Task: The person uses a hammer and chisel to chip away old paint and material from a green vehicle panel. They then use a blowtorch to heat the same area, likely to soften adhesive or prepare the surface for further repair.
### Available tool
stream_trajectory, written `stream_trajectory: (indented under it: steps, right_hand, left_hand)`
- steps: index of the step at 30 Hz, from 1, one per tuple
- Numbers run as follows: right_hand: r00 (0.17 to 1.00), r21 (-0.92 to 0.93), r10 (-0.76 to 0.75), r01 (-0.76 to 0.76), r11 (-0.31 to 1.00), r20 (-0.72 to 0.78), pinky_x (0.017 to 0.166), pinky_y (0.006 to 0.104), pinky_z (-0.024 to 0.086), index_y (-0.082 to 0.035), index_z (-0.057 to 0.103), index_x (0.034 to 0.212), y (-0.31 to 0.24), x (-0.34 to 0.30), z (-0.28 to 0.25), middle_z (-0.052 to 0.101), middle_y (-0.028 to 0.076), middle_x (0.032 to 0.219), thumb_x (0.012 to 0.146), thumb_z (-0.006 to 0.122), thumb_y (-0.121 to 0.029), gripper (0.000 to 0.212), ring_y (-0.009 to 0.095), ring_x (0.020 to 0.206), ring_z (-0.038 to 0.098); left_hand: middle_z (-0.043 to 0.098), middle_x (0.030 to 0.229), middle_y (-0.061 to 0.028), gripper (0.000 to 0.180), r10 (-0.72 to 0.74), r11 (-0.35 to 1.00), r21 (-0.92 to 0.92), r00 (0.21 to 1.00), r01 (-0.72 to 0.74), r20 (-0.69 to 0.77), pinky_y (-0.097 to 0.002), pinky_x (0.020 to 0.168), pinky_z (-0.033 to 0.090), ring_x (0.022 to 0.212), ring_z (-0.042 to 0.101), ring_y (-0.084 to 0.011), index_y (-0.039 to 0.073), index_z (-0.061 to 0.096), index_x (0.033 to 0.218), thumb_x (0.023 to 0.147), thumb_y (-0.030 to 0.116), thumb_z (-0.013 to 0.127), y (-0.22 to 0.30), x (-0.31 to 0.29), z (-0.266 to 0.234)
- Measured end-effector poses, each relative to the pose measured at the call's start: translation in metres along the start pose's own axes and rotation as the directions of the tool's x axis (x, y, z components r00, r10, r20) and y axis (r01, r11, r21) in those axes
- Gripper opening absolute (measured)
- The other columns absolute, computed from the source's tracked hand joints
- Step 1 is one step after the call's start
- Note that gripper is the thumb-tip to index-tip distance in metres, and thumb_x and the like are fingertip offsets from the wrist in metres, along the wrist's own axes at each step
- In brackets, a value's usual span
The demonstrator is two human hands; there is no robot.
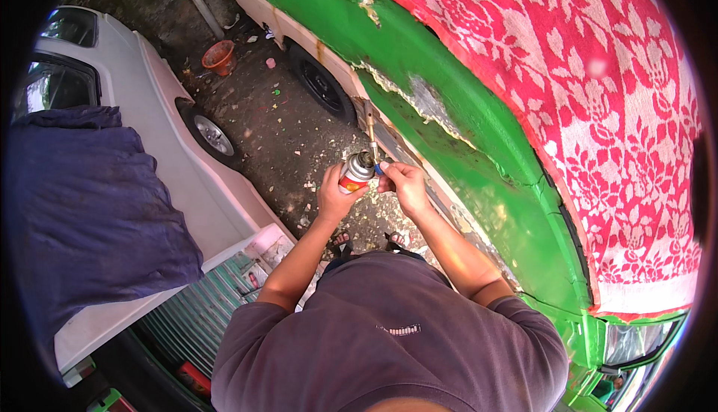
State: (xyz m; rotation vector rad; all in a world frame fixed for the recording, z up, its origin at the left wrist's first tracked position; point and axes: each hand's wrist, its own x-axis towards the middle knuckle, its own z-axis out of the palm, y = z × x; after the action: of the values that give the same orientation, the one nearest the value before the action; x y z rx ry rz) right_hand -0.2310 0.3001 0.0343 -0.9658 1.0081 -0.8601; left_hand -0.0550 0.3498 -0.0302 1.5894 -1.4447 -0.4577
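Now left hand (333,196) gripping gas canister (356,173), contents unseen

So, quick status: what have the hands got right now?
Left hand gripping gas canister. Right hand at its torch head, fingers on a small blue part. Green car body close beside; nothing between.

Both my forearms reach forward, elbows bent, hands close together at chest height. My left hand (334,196) curls its fingers in a wrap; my right hand (404,184) seems to pinch, fingertips partly hidden.
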Motion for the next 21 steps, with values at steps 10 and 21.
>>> stream_trajectory:
  steps: [10, 21]
  right_hand:
    - [0.993, 0.143, 0.103, -0.111, 0.983, 0.065, 0.056, 0.0264, 0.052, 0.000, 0.064, 0.084, -0.0047, 0.0020, 0.0069, 0.062, 0.006, 0.067, 0.094, 0.062, -0.024, 0.026, 0.015, 0.057, 0.061]
    - [0.991, 0.189, 0.112, -0.124, 0.974, 0.075, 0.056, 0.0274, 0.054, 0.000, 0.064, 0.086, -0.0038, 0.0016, 0.0070, 0.062, 0.006, 0.067, 0.094, 0.061, -0.023, 0.025, 0.016, 0.056, 0.062]
  left_hand:
    - [0.060, 0.109, -0.0159, 0.072, 0.010, 1.000, 0.017, 0.998, -0.009, -0.062, -0.0432, 0.082, 0.051, 0.099, 0.062, -0.0362, 0.003, 0.055, 0.119, 0.062, 0.033, 0.086, -0.0025, -0.0006, -0.0045]
    - [0.060, 0.110, -0.0167, 0.071, 0.001, 1.000, 0.001, 0.999, -0.001, -0.048, -0.0440, 0.083, 0.050, 0.101, 0.060, -0.0370, 0.002, 0.054, 0.119, 0.061, 0.027, 0.086, 0.0044, 0.0008, -0.0075]
